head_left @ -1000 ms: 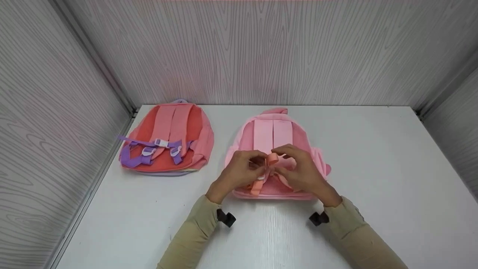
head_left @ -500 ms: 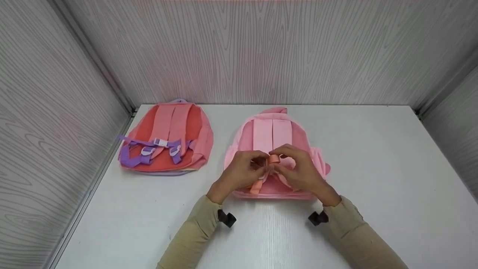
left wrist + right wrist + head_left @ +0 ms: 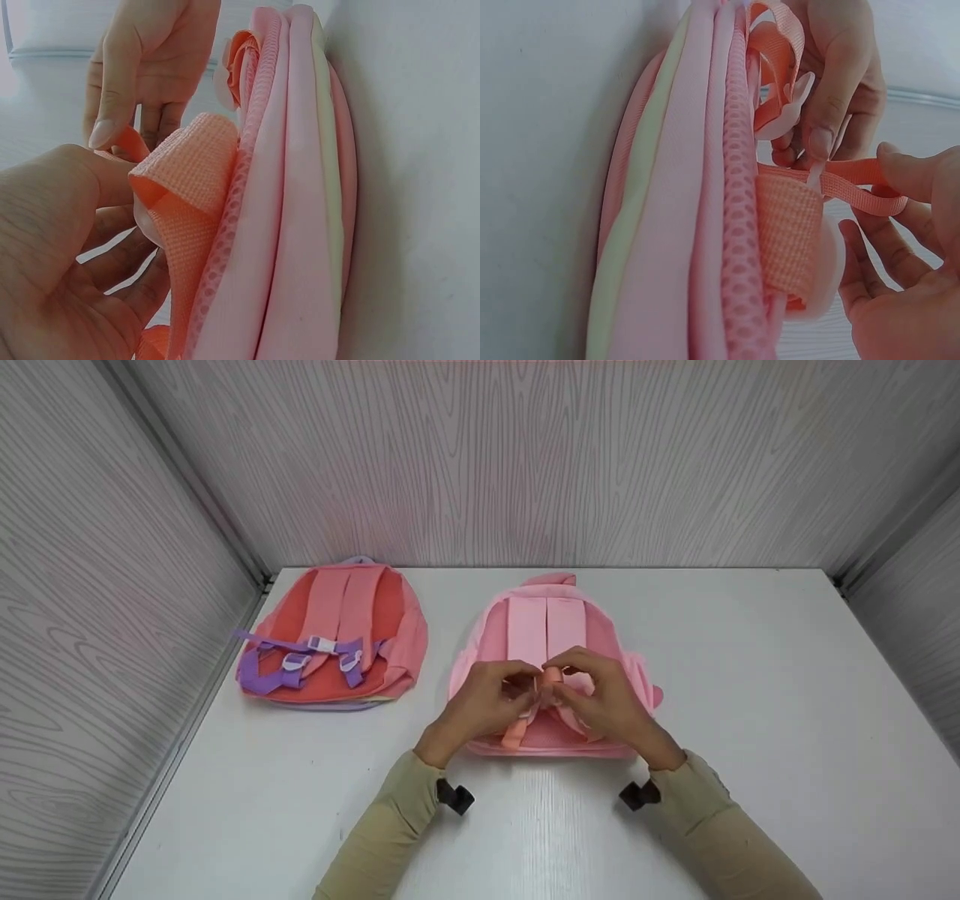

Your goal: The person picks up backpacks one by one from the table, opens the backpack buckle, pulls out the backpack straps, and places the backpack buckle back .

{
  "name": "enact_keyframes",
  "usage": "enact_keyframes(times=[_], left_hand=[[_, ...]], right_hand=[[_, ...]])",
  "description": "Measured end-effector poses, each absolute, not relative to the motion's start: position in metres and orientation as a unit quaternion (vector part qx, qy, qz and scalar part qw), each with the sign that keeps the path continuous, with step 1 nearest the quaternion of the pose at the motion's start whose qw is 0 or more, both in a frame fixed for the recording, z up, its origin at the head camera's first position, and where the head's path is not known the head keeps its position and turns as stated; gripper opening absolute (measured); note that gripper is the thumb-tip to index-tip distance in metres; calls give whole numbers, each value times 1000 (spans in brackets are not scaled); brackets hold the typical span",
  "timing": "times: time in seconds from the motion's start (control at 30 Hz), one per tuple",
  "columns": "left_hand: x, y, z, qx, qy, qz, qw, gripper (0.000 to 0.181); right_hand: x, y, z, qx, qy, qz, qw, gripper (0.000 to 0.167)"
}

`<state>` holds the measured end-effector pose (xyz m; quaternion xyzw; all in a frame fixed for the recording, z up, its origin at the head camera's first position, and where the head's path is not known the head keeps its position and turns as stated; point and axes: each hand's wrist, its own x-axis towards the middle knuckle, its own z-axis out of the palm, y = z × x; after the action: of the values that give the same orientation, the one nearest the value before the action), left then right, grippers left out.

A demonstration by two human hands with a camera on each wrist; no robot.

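A pink backpack (image 3: 491, 637) lies on the table, its shoulder straps facing up. Over its lower part, my left hand (image 3: 484, 701) pinches a small pale plastic buckle (image 3: 816, 174) threaded with a narrow orange webbing strap (image 3: 859, 196). From the other side my right hand (image 3: 604, 697) pinches the loop of that strap between thumb and fingers. Wider orange webbing (image 3: 191, 161) folds over beside my left fingers, and another pale strap adjuster (image 3: 826, 270) sits below my right hand. In the head view, the fingers hide most of the buckle.
To the left lies a coral backpack (image 3: 397, 619) with purple straps (image 3: 270, 679) and white buckles (image 3: 322, 644). The white table (image 3: 750, 697) meets wood-grain panels (image 3: 480, 465) at the back and sides.
My right fingers have shifted slightly on the orange loop, which looks smaller and more covered by the fingers now. The left hand and both backpacks stay nearly in place.
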<state>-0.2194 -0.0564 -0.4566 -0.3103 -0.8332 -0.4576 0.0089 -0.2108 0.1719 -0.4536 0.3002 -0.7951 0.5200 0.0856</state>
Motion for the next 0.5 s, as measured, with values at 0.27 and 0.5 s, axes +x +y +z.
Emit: enact_keyframes(times=[0.27,0.5], left_hand=[[-220,-58,-456,-301,-837,-457,2,20],[-219,-59,-455,-298,-836,-461,2,21]], right_hand=[[-211,172,-453,305,-794,518,94,20],[-211,173,-454,308,-791,519,100,20]])
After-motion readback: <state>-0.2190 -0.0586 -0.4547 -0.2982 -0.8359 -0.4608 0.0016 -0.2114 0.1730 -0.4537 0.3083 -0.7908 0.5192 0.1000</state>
